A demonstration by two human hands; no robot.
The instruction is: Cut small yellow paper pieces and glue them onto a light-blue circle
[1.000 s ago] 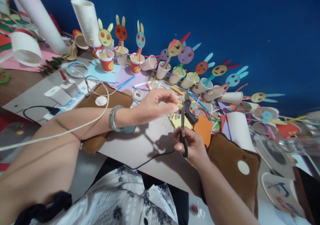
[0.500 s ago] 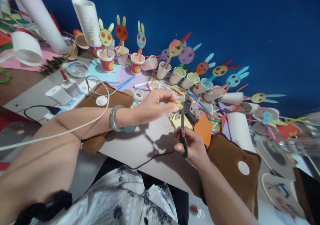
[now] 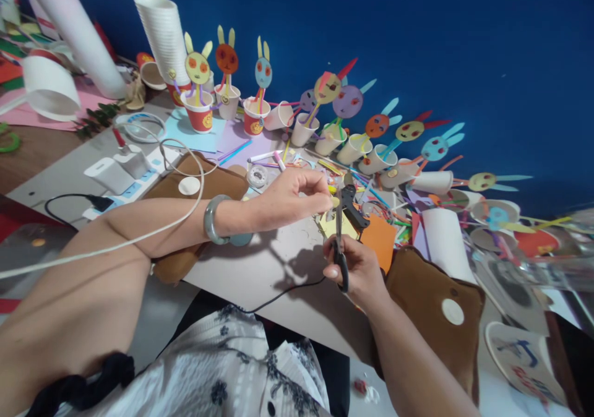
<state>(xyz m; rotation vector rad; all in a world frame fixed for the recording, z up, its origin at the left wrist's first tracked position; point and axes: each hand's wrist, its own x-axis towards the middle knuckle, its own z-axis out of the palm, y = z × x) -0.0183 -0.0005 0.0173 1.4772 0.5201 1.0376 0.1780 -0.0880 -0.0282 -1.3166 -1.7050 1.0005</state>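
Observation:
My left hand (image 3: 299,195) pinches a small piece of yellow paper (image 3: 335,202) between thumb and fingertips. Black-handled scissors (image 3: 342,262) are in my right hand (image 3: 357,271), blades pointing up and away from me beside that piece. Whether the blades touch the paper I cannot tell. Beneath my hands lie a larger yellow paper sheet (image 3: 338,226) with cut-outs, an orange paper sheet (image 3: 379,240) and a black tool (image 3: 355,210), partly hidden, its kind unclear.
Paper cups (image 3: 304,133) with rabbit-faced figures stand in a row along the blue wall, some tipped over. A tall cup stack (image 3: 162,39) is at back left. A white cable (image 3: 139,244) crosses my left arm; a power strip (image 3: 143,179) and brown cushions (image 3: 434,299) flank the table.
The yellow piece shows slightly more at my left fingertips, beside the scissor blades. Both hands stay almost where they were.

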